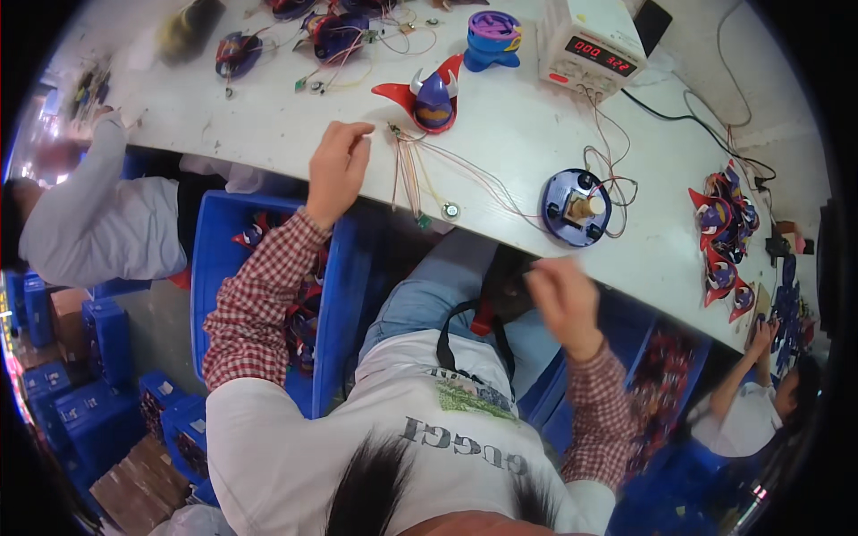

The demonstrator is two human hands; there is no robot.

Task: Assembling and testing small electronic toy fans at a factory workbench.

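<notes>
To your left, below the table edge, a blue plastic crate (214,259) holds a jumble of red and purple toy shells, and your checked left sleeve crosses over it so that most of the contents are hidden. A second blue crate (657,357) sits low on your right, also filled with dark red and blue parts, too blurred to tell apart. More blue bins (98,393) are stacked on the floor at the far left. Your left hand (338,168) is raised to the near edge of the white table (268,116), fingers curled loosely down with the knuckles up; it rests at the edge and seems to grip nothing, just beside a bundle of thin coloured wires (409,170) that trails over the edge to a small round disc (450,211). Those wires run up to a red and purple horned toy shell (433,94) standing just beyond your left hand. Your right hand (561,299) is held below the table edge over your lap, blurred by motion, fingers bent around something small and dark that you cannot make out here. Just above it on the table lies a round blue base (576,206) with a pale knob at its centre, wired to a white power supply (592,45) at the back. A pile of finished red and purple shells (724,237) lies to the far right.
</notes>
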